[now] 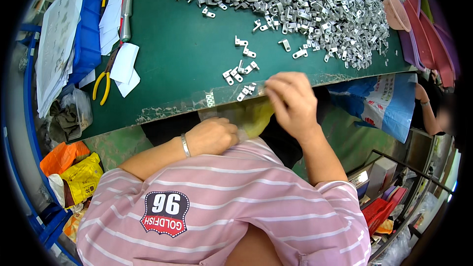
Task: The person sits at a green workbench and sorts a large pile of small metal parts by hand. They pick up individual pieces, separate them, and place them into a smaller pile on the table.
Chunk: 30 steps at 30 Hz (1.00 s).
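Note:
At the table's front edge, over my lap, is a yellow plastic bag (259, 119), partly blurred and half hidden. My left hand (213, 135) is closed at the bag's left side and seems to grip its edge; its fingertips are hidden. Above the bag's right side hangs my right hand (294, 102), its fingers curled together and smeared by motion. What it pinches, if anything, does not show. Just left of its fingertips, small metal brackets (245, 91) lie on the edge. Several more loose brackets (236, 73) sit a little farther back.
A big heap of metal brackets (305, 10) covers the far right of the green table (162, 34). On the left lie yellow-handled pliers (102, 87), white papers (126, 64) and a blue bin (88, 34). A blue sack (382, 98) and another person's arm (427, 111) are at right.

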Each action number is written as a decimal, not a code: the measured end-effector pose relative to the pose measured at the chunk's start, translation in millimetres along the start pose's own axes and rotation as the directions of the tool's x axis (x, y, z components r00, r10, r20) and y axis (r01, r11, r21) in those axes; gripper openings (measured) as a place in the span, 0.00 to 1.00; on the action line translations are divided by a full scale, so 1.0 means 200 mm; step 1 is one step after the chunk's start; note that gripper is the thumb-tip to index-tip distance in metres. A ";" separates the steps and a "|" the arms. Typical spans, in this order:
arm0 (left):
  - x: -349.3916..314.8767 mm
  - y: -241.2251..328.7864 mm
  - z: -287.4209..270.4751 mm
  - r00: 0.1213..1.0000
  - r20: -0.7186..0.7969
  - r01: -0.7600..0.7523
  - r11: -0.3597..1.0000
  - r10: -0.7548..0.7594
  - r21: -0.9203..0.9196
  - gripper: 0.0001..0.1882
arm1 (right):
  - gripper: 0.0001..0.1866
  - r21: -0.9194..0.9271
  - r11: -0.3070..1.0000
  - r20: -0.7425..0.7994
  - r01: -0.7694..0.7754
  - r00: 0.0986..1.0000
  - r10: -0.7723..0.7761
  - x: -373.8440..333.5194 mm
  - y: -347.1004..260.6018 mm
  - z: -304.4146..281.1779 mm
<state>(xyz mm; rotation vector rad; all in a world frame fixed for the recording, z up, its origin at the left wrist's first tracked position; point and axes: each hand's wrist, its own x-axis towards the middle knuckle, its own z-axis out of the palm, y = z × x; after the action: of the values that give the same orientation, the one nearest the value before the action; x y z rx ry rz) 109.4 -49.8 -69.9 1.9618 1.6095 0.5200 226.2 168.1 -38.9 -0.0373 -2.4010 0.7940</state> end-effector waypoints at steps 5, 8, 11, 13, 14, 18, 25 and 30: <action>-0.01 0.02 0.01 0.998 -0.053 0.023 1.000 -0.022 0.018 0.05 | 0.15 -0.329 0.931 -0.167 -0.156 0.980 0.105 0.15 0.12 -0.03; -0.01 0.00 0.00 1.000 -0.010 0.010 1.000 -0.010 0.003 0.14 | 0.16 -0.348 0.933 -0.057 -0.092 0.995 0.076 0.16 0.16 -0.02; -0.02 0.01 0.01 1.000 -0.005 0.026 1.000 -0.026 0.018 0.13 | 0.13 -0.124 0.987 -0.015 -0.104 0.995 0.103 0.11 0.04 0.00; -0.02 0.01 0.01 0.999 -0.006 0.033 0.999 -0.033 0.022 0.12 | 0.14 -0.050 0.997 0.002 -0.052 0.999 0.052 0.04 -0.01 0.03; -0.01 0.01 0.01 0.999 -0.005 0.033 0.999 -0.033 0.023 0.12 | 0.15 -0.009 0.999 0.015 -0.039 0.999 0.039 0.01 -0.04 0.04; -0.01 0.00 0.02 1.000 0.002 0.029 0.999 -0.029 0.031 0.11 | 0.16 0.259 0.965 0.041 0.036 0.998 -0.048 -0.06 -0.16 0.09; -0.01 0.01 0.00 0.999 -0.009 0.032 0.999 -0.032 0.010 0.11 | 0.17 -0.014 0.994 0.023 0.112 0.993 -0.112 0.01 -0.13 0.18; -0.01 -0.01 0.09 0.980 -0.199 -0.012 1.000 0.009 -0.013 0.08 | 0.14 0.238 0.928 0.113 0.287 0.940 -0.320 -0.03 -0.15 0.17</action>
<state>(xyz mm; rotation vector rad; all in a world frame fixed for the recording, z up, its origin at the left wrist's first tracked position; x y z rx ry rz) 117.8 -54.7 -84.5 1.9607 1.7107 0.7499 217.3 124.5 -47.2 0.4900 -2.3606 0.9314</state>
